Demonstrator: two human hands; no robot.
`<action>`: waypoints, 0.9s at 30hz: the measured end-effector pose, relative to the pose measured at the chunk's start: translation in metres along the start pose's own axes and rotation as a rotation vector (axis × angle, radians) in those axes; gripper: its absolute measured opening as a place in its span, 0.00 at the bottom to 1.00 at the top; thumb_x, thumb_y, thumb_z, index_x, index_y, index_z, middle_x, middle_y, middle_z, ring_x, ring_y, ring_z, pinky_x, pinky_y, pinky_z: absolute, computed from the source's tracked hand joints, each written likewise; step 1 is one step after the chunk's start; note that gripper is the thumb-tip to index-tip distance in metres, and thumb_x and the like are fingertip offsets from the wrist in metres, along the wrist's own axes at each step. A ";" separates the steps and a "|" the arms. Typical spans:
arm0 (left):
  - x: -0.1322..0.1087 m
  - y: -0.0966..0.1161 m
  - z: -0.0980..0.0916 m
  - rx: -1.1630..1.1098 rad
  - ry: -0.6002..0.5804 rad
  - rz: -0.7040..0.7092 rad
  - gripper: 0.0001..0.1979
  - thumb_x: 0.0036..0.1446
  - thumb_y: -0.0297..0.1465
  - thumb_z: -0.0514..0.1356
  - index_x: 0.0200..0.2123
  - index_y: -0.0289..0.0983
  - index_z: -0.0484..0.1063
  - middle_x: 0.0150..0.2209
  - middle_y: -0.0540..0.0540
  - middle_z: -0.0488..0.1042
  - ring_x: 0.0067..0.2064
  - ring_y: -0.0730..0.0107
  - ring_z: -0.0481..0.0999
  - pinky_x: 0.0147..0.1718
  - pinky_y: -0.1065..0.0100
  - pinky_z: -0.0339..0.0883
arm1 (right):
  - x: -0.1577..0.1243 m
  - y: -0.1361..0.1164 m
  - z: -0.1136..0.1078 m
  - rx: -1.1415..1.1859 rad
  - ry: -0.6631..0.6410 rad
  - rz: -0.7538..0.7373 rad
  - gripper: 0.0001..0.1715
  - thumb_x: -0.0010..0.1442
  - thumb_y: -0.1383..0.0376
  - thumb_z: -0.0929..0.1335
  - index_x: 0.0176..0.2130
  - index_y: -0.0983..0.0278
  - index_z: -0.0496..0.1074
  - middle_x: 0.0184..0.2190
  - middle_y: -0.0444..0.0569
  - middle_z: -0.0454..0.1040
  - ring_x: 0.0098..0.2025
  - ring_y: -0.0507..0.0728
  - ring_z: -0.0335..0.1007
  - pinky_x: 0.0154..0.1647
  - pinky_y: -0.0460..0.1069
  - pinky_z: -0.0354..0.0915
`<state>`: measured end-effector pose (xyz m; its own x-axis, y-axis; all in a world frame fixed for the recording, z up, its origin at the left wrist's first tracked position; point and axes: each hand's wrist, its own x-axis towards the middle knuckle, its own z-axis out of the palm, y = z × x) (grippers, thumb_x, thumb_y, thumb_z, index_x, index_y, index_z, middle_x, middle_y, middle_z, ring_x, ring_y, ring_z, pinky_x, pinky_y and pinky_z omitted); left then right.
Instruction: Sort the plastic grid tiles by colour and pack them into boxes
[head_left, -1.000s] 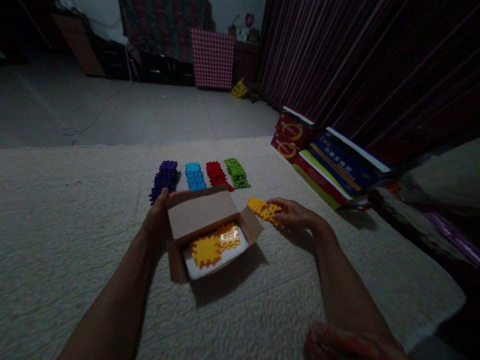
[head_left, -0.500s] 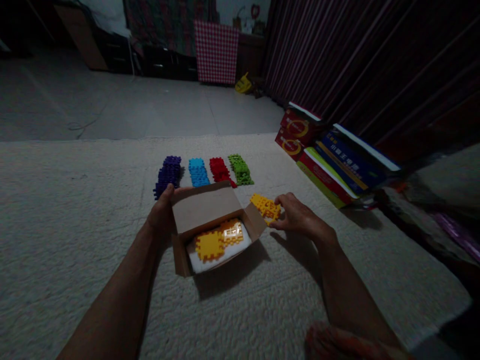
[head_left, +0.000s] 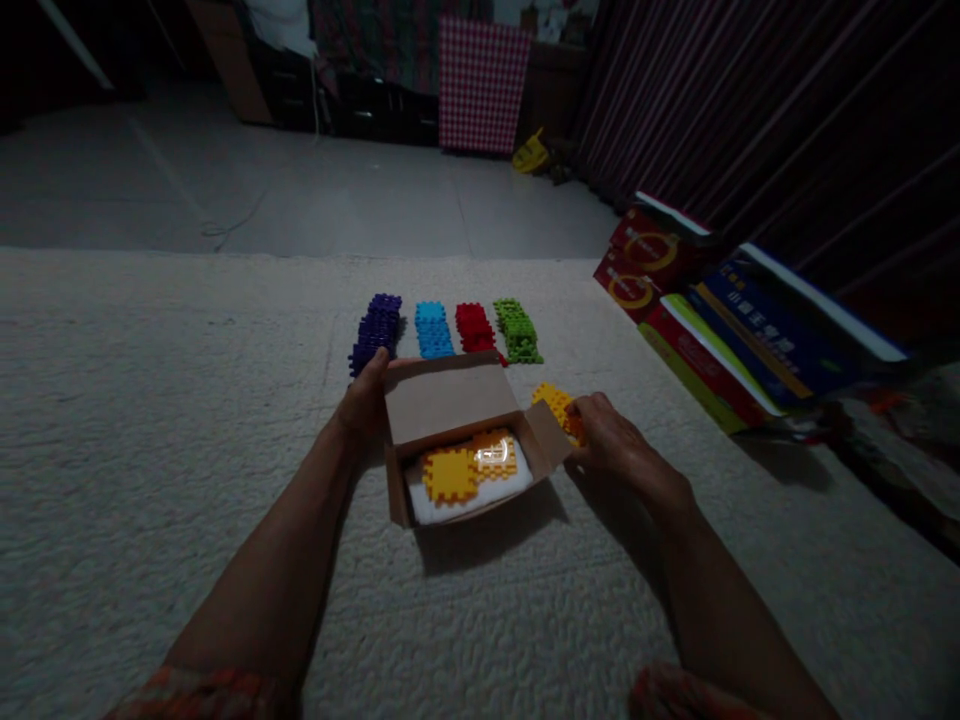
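Note:
My left hand (head_left: pixel 364 402) grips the left side of an open cardboard box (head_left: pixel 450 400), its thumb over the top corner of the raised flap. Inside, two yellow notched blocks, a plain one (head_left: pixel 450 475) and one with a window pattern (head_left: pixel 495 455), lie on white padding. Just right of the box, my right hand (head_left: pixel 611 435) has its fingers closed round part of a row of yellow interlocking blocks (head_left: pixel 553 400). Its fingertips are partly hidden behind the blocks. Beyond the box are rows of purple (head_left: pixel 377 330), light blue (head_left: pixel 433 328), red (head_left: pixel 475 327) and green blocks (head_left: pixel 517 330).
Everything rests on a cream quilted mat (head_left: pixel 187 400). To the right stand red boxes (head_left: pixel 637 265) and a large blue box (head_left: pixel 780 325) beside a dark striped curtain (head_left: pixel 705 100). Pale floor tiles (head_left: pixel 360 200) stretch behind the mat, with a checked cloth (head_left: pixel 482 85) hanging further back.
The view has swung left, so everything appears further right. My right hand covers more of the yellow row than before. My left hand keeps its hold on the box.

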<state>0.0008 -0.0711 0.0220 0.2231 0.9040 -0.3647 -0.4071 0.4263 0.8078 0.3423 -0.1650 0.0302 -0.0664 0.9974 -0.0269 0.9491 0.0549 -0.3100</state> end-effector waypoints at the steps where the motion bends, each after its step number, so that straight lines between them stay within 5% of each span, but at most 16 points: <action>1: -0.001 0.000 0.000 -0.005 -0.004 0.001 0.33 0.54 0.56 0.59 0.49 0.35 0.76 0.35 0.37 0.81 0.42 0.43 0.81 0.37 0.53 0.75 | 0.001 0.000 0.000 0.005 0.000 0.001 0.18 0.49 0.63 0.71 0.41 0.58 0.65 0.42 0.50 0.69 0.42 0.61 0.70 0.41 0.54 0.68; 12: 0.001 -0.007 -0.011 -0.012 -0.101 0.008 0.37 0.52 0.57 0.60 0.53 0.32 0.74 0.39 0.35 0.82 0.44 0.42 0.82 0.39 0.51 0.77 | 0.007 0.009 0.002 0.082 0.023 -0.014 0.29 0.47 0.59 0.73 0.49 0.59 0.67 0.46 0.54 0.68 0.48 0.64 0.69 0.48 0.56 0.68; 17: 0.007 -0.011 -0.034 0.130 -0.358 -0.033 0.40 0.36 0.50 0.73 0.50 0.32 0.76 0.39 0.37 0.83 0.44 0.42 0.82 0.39 0.55 0.77 | 0.009 0.003 0.004 0.054 -0.046 0.057 0.22 0.51 0.57 0.72 0.45 0.61 0.69 0.43 0.52 0.67 0.41 0.59 0.70 0.43 0.53 0.68; 21: 0.004 -0.009 -0.034 0.197 -0.532 -0.028 0.37 0.35 0.43 0.74 0.50 0.31 0.76 0.41 0.36 0.83 0.45 0.45 0.82 0.44 0.57 0.76 | 0.006 0.001 0.002 0.086 -0.030 0.028 0.25 0.53 0.58 0.71 0.50 0.61 0.68 0.46 0.54 0.67 0.46 0.62 0.70 0.48 0.55 0.69; 27: -0.004 -0.013 -0.032 0.282 -0.482 -0.083 0.30 0.39 0.37 0.73 0.48 0.36 0.77 0.42 0.42 0.83 0.43 0.56 0.81 0.43 0.63 0.74 | -0.001 0.005 -0.011 0.184 -0.131 -0.146 0.36 0.49 0.69 0.73 0.57 0.57 0.66 0.52 0.54 0.67 0.54 0.63 0.68 0.56 0.57 0.66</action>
<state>-0.0233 -0.0795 -0.0014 0.6506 0.7227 -0.2333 -0.1326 0.4106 0.9021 0.3507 -0.1653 0.0388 -0.2495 0.9644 -0.0878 0.8552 0.1769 -0.4873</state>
